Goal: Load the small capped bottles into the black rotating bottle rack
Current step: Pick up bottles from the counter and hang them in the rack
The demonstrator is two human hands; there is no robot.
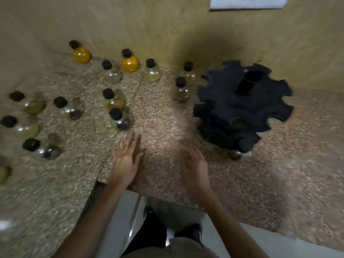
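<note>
**Both hands free; nearest bottle dead ahead of the left**

Left hand (126, 161): fingers straight and slightly spread, holding nothing, low over the speckled stone counter (158, 127) near its front edge. Right hand (195, 168): fingers loosely extended, palm turned inward, also empty. The frame is motion-blurred, so I cannot tell whether either hand touches the counter.

Black rotating rack (242, 105): about 1 o'clock from the right hand, near it. Its top-tier notches look vacant. A round object at the rack's foot (235, 155) may be a loaded bottle, but it is too blurred to say.

Dark-filled bottle (121, 121): 12 o'clock from the left hand, near its fingertips, upright with cap up and long axis vertical. The rest of the stock runs from 9 to 12 o'clock, back to an orange-filled bottle (129, 64) by the wall.

Judgement: the left hand is clearly nearer. I would take the dark-filled bottle from above by the neck, then carry it toward 2 o'clock to the rack. The amber bottle (113, 98) stands just behind it, so there is a knock risk.
</note>
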